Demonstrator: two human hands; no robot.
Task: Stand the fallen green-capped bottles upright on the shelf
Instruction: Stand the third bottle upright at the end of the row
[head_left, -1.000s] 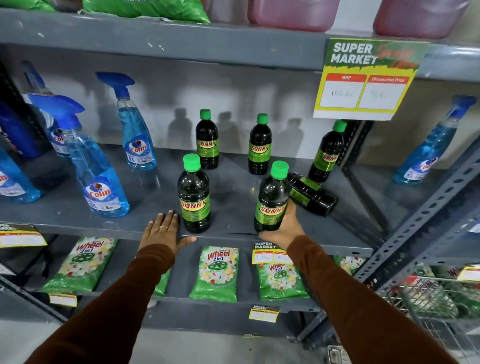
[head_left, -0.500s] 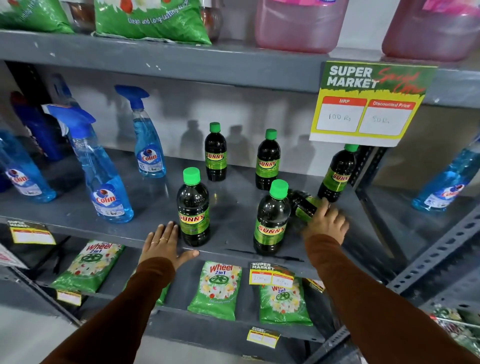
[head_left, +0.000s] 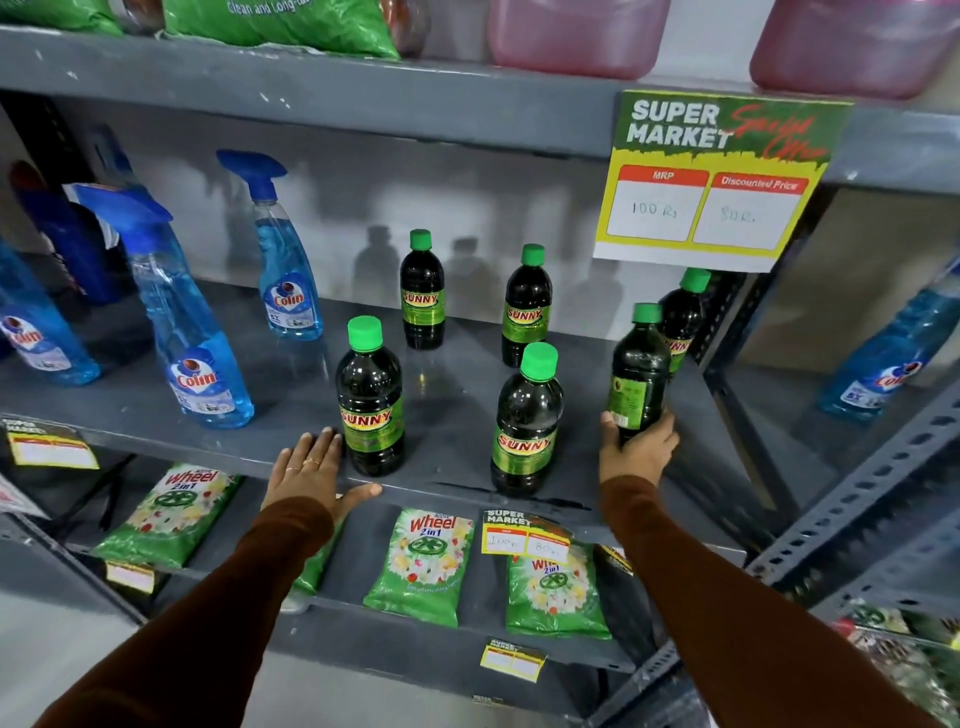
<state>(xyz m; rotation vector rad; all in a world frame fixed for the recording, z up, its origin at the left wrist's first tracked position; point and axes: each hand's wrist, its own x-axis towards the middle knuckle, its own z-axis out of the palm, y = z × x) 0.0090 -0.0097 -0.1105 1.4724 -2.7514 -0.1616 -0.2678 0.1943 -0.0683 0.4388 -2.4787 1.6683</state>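
Observation:
Several dark green-capped "Sunny" bottles are on the grey shelf (head_left: 457, 415). My right hand (head_left: 636, 449) grips the base of one bottle (head_left: 640, 376), held nearly upright at the shelf's right, its back label facing me. Two bottles stand at the front: one on the left (head_left: 370, 400), one in the middle (head_left: 527, 423). Two more stand at the back (head_left: 423, 293) (head_left: 528, 306). Another (head_left: 683, 317) stands at the far right, behind the held bottle. My left hand (head_left: 311, 467) lies flat on the shelf's front edge, beside the front left bottle.
Blue Colin spray bottles (head_left: 195, 322) stand on the shelf's left and one (head_left: 888, 353) beyond the upright post on the right. A price sign (head_left: 711, 179) hangs from the upper shelf. Green Wheel packets (head_left: 426, 564) lie on the lower shelf.
My right hand let go of the front middle bottle, reached to the fallen bottle behind it and raised it from lying flat to nearly upright. My left hand stayed on the shelf edge.

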